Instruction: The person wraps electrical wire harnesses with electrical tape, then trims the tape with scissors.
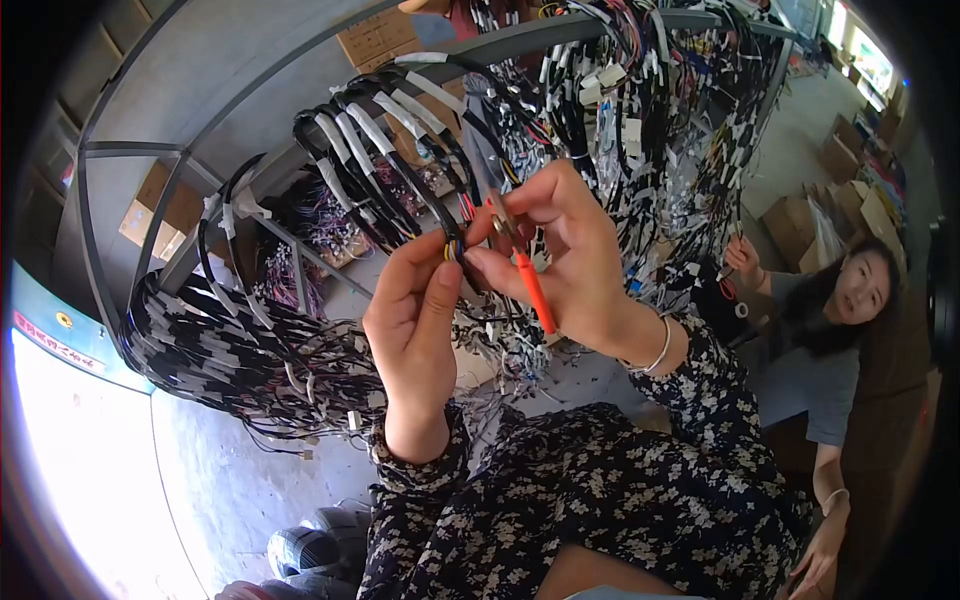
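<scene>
My left hand pinches a black-sleeved wire harness between thumb and fingertips. Yellow, blue and other coloured wires come out of its sleeve there. Close beside it, my right hand is closed on an orange-handled cutting tool. The tool's metal head lies by the right fingertips, near the harness wires, and its handle slants down. My fingers partly cover the jaws, so I cannot tell whether they touch a wire. The harness hangs over a rail with several others wrapped in white tape.
A grey metal frame carries thick bunches of hanging harnesses at the back and left. Cardboard boxes stand behind it. On the right a co-worker is close by, one hand raised near the wires. Dark coils lie at the lower left.
</scene>
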